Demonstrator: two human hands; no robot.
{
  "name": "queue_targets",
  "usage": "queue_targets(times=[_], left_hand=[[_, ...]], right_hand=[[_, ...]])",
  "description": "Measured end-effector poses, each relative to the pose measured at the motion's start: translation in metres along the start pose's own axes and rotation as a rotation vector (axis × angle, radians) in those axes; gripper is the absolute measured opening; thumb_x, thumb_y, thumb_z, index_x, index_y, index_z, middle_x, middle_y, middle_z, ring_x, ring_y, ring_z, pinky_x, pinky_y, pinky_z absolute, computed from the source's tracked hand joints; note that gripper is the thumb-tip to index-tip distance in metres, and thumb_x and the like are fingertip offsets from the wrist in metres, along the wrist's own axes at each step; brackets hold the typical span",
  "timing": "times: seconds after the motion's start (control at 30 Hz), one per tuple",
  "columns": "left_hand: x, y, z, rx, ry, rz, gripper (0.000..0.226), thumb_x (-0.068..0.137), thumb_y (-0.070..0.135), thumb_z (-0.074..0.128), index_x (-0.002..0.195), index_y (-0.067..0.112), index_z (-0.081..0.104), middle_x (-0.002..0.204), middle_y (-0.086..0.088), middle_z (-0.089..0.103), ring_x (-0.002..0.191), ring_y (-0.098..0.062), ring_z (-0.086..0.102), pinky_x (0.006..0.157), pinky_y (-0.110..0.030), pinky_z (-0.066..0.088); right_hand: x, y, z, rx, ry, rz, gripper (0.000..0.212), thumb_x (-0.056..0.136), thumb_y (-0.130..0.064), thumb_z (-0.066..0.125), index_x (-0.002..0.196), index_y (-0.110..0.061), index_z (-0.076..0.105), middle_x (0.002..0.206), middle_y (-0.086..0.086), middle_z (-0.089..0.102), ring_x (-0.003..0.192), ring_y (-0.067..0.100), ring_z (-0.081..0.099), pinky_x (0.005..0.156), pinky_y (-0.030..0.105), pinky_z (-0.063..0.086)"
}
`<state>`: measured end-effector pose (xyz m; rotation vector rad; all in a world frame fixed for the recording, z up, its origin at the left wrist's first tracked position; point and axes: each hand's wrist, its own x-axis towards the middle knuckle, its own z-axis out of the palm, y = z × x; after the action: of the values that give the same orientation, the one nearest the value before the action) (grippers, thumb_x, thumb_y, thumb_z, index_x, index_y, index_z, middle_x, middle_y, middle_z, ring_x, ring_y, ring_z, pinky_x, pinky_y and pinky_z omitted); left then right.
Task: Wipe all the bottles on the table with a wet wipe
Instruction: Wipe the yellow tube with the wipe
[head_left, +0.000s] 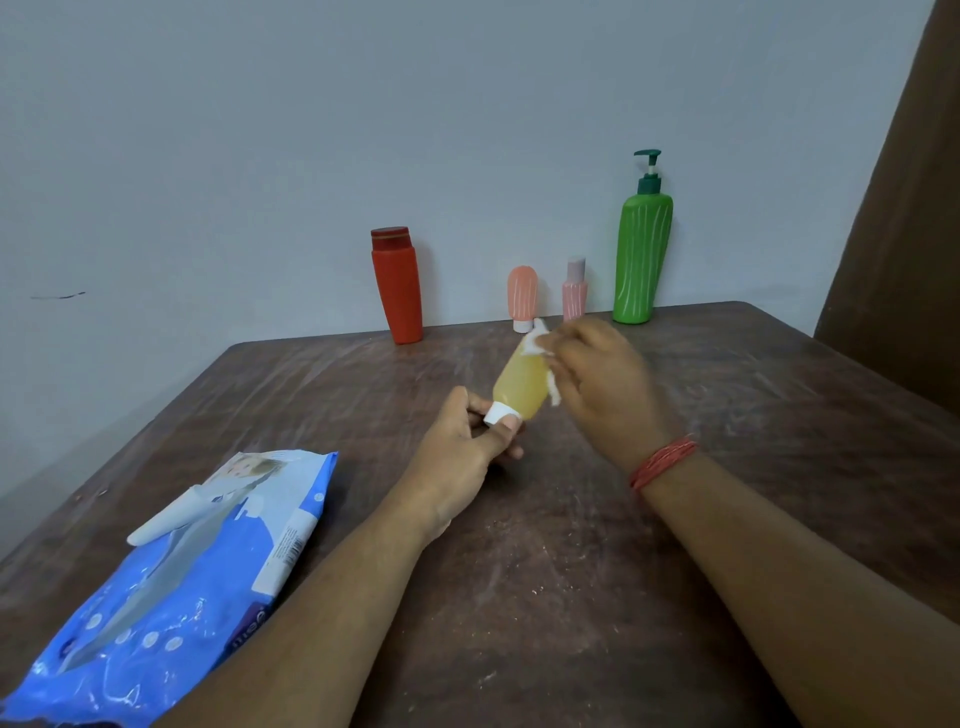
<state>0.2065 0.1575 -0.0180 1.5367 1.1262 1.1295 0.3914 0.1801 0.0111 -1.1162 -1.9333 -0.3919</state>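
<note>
- My left hand (470, 441) pinches the white cap (500, 413) of the yellow bottle (522, 382), thumb and fingers closed on it; holding it by the cap end leaves the whole body bare for wiping, and tilts it up and away from me, clear of the table (571, 545)
- My right hand (597, 384) is curled around a crumpled white wet wipe (540, 345), pressed against the upper right flank of the yellow bottle; a tail of the wipe hangs lower along the same side; I judge this is mid-wipe, with the far end being covered
- The bottle is in the air between my hands, above the middle of the table, not resting on anything
- Four more bottles stand upright in a row at the far edge, by the wall: the red bottle (397, 286) to the left, the small peach tube (522, 296) standing on its cap, the small pink bottle (574, 291) just beside the green pump bottle (641, 249); kept back there, they leave me working room; whether any is already wiped I cannot tell
- The blue wet wipe pack (171, 582) lies near my left forearm with its flap (171, 514) lifted, I suppose so that a fresh wipe is within reach
- The main risk, I think, is the cap slipping in my pinch as I rub
</note>
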Motion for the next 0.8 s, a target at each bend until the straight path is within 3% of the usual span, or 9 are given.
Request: queue_targets(times=[0.1,0.3,0.43,0.5,0.67,0.8], left_hand=[[0.000,0.000,0.002,0.036,-0.023,-0.001,0.015,0.099,0.022,0.062,0.103,0.013,0.051,0.108,-0.008,0.070,0.082,-0.012,0.071,0.093,-0.044,0.053],[0.005,-0.005,-0.005,-0.216,0.092,-0.028,0.014,0.100,0.016,0.061,0.097,0.009,0.049,0.091,-0.014,0.074,0.079,-0.020,0.069,0.081,-0.041,0.054],[0.003,-0.003,-0.001,-0.034,-0.012,0.004,0.013,0.099,0.019,0.061,0.097,0.014,0.049,0.105,-0.010,0.073,0.081,-0.014,0.070,0.088,-0.043,0.053],[0.002,-0.002,0.000,0.002,-0.023,0.003,0.013,0.099,0.019,0.061,0.099,0.014,0.049,0.108,-0.010,0.070,0.082,-0.012,0.070,0.090,-0.044,0.053],[0.003,-0.001,-0.004,-0.227,0.036,-0.021,0.014,0.100,0.010,0.058,0.094,0.012,0.046,0.087,-0.008,0.074,0.078,-0.017,0.067,0.082,-0.039,0.054],[0.002,-0.001,-0.002,-0.223,0.001,-0.025,0.011,0.100,0.009,0.058,0.097,0.010,0.047,0.101,-0.013,0.074,0.078,-0.016,0.068,0.077,-0.032,0.055]], right_hand=[[-0.003,0.005,0.000,0.005,0.022,0.060,0.029,0.086,0.002,0.066,0.115,-0.003,0.069,0.106,0.011,0.063,0.097,0.027,0.060,0.086,0.039,0.053],[-0.009,-0.025,0.010,0.110,-0.186,-0.191,0.023,0.086,-0.005,0.070,0.109,-0.005,0.071,0.102,0.007,0.063,0.092,0.025,0.061,0.079,0.032,0.053],[0.001,0.000,0.005,0.036,0.023,0.002,0.021,0.085,0.000,0.067,0.106,-0.003,0.072,0.100,0.011,0.063,0.091,0.027,0.062,0.082,0.025,0.043],[0.000,0.009,0.000,0.031,0.051,0.100,0.024,0.086,0.000,0.066,0.110,-0.004,0.071,0.103,0.010,0.063,0.094,0.027,0.062,0.084,0.026,0.045],[-0.010,-0.021,0.005,0.112,-0.122,-0.171,0.024,0.084,-0.004,0.067,0.107,-0.004,0.072,0.103,0.010,0.065,0.095,0.027,0.063,0.081,0.032,0.054],[0.000,-0.007,0.000,0.074,0.043,-0.033,0.021,0.085,-0.001,0.067,0.105,-0.004,0.073,0.099,0.009,0.065,0.093,0.025,0.061,0.079,0.038,0.054]])
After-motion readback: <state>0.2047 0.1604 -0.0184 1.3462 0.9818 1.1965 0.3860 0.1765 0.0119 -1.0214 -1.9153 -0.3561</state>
